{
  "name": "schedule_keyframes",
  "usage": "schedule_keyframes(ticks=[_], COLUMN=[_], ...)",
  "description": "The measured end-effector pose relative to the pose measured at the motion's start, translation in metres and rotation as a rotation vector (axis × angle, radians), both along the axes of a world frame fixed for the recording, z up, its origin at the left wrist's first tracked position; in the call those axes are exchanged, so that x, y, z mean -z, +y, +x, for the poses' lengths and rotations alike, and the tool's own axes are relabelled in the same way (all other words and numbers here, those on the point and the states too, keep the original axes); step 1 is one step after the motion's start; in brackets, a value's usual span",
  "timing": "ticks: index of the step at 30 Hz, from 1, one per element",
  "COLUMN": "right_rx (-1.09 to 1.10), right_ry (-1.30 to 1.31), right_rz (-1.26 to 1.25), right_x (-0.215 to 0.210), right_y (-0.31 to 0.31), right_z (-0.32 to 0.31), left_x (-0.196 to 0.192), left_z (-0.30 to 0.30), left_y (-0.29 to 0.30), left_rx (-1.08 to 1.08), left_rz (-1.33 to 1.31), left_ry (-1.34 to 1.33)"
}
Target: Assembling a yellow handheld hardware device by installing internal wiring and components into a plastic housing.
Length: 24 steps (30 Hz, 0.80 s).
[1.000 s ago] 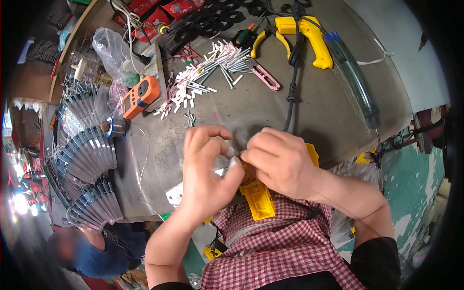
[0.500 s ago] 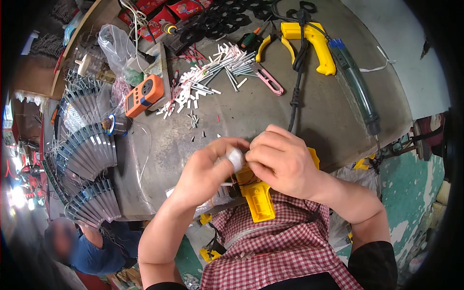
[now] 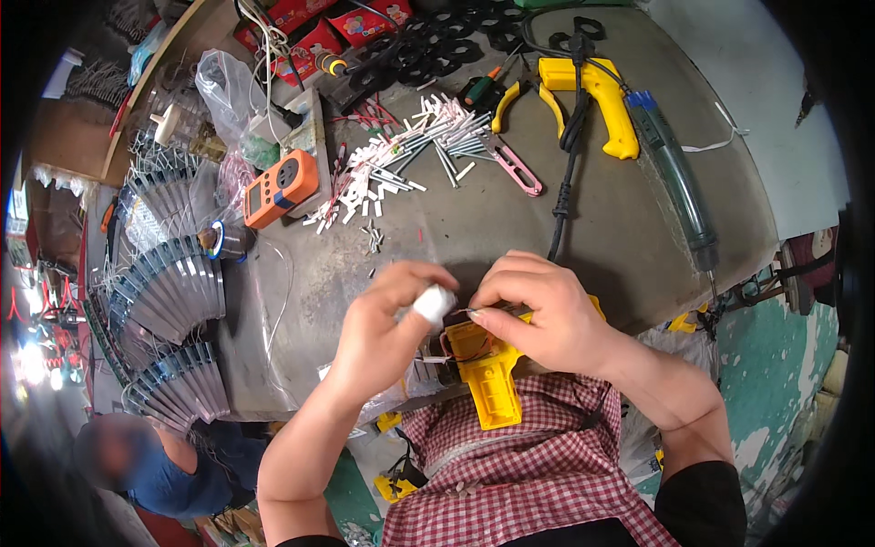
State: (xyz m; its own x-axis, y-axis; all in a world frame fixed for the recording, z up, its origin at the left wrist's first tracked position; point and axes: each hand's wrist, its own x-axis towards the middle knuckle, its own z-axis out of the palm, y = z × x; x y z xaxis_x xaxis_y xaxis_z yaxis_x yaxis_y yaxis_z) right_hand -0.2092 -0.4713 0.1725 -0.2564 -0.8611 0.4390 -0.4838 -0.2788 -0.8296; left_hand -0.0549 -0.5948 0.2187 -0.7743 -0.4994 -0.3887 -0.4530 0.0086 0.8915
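The half-shell of a yellow plastic housing with a handle (image 3: 495,392) lies face up at the table's front edge, below my hands. Thin dark wires (image 3: 448,343) run inside its hollow. My right hand (image 3: 547,314) is over the shell's right part, thumb and forefinger pinching a thin wire (image 3: 463,311). To its left, my left hand (image 3: 383,324) has its fingers curled in toward the same spot, and a white wrapping (image 3: 434,305) covers its thumb. What the left fingertips hold, if anything, is hidden.
White sleeves and metal pins (image 3: 401,150) are heaped behind my hands, near an orange meter (image 3: 281,189). Yellow-handled pliers (image 3: 506,108), a pink cutter (image 3: 518,170), a yellow gun-shaped housing (image 3: 602,100) and a dark green tube-shaped tool (image 3: 674,173) lie beyond. Fanned strips (image 3: 169,283) sit left; a person (image 3: 191,460) is lower left.
My hands have drawn slightly apart, baring the thin wire and more of the shell's inside. The table and its things sit a little lower in the picture.
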Motion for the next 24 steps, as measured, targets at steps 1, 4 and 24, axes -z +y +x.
schedule_keyframes(ticks=[1, 4, 24], right_rx=[-0.072, -0.163, -0.005], right_ry=[-0.121, -0.261, 0.275], right_rz=[0.079, 0.181, 0.077], right_x=[-0.001, -0.003, -0.008], right_y=[0.0, -0.001, 0.001], right_z=[-0.002, -0.004, 0.008], left_x=[-0.001, -0.007, 0.072], left_z=[0.001, 0.0, -0.031], left_y=[0.002, -0.001, -0.096], left_rx=[0.054, 0.219, -0.022], left_rz=[-0.446, -1.109, -1.357], left_ry=[0.138, 0.3, -0.18])
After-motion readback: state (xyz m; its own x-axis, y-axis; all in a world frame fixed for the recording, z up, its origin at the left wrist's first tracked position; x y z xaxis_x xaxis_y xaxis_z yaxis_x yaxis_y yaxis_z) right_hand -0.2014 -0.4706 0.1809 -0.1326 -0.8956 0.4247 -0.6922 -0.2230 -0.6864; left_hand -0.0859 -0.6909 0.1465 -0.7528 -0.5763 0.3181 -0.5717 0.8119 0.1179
